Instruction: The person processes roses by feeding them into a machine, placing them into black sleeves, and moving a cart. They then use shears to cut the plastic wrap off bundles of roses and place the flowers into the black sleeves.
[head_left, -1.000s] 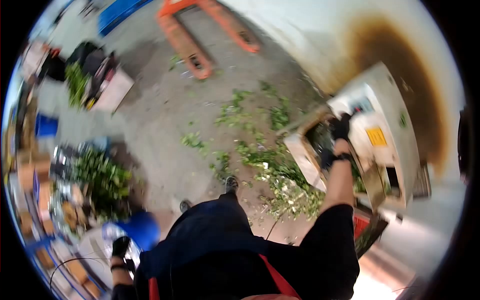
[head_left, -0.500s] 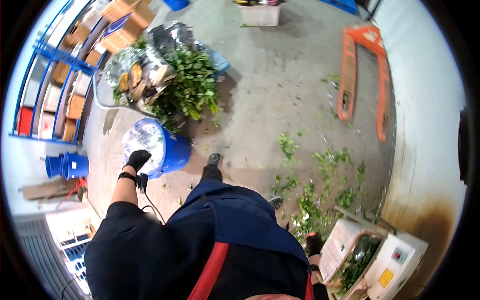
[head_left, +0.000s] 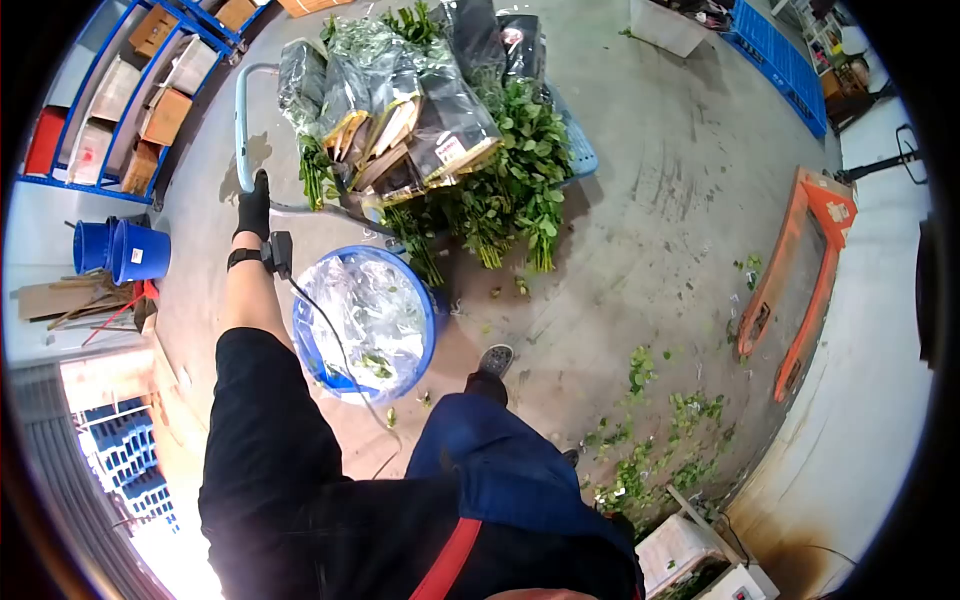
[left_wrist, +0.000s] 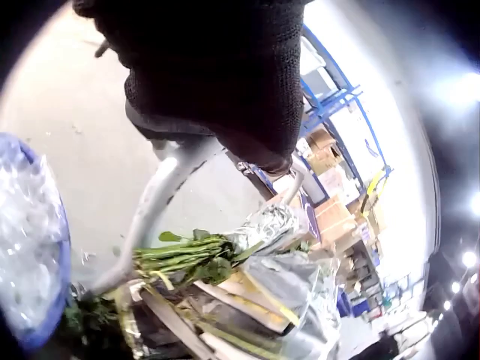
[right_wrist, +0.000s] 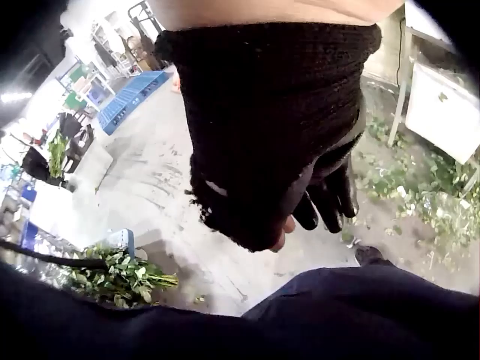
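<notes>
My left hand (head_left: 254, 208), in a black glove, grips the pale tubular handle (head_left: 243, 130) of a cart. In the left wrist view the tube (left_wrist: 154, 191) runs out from beneath the gloved hand (left_wrist: 217, 82). The cart carries leafy green stems (head_left: 520, 165) in bundles, some in dark and clear plastic sleeves (head_left: 445, 130). My right hand (right_wrist: 277, 142), also black-gloved, hangs beside my body with loose fingers (right_wrist: 324, 206) and nothing in them.
A blue tub (head_left: 430, 325) full of clear plastic wrap stands between me and the cart. Fallen leaves (head_left: 690, 415) litter the floor at right, near an orange pallet jack (head_left: 775, 290) and a white machine (head_left: 745, 582). Blue shelving (head_left: 130, 100) and blue buckets (head_left: 140, 250) stand at left.
My view has swung left, away from the white machine. My left hand has moved forward past the blue tub to the cart handle. My right hand has left the machine.
</notes>
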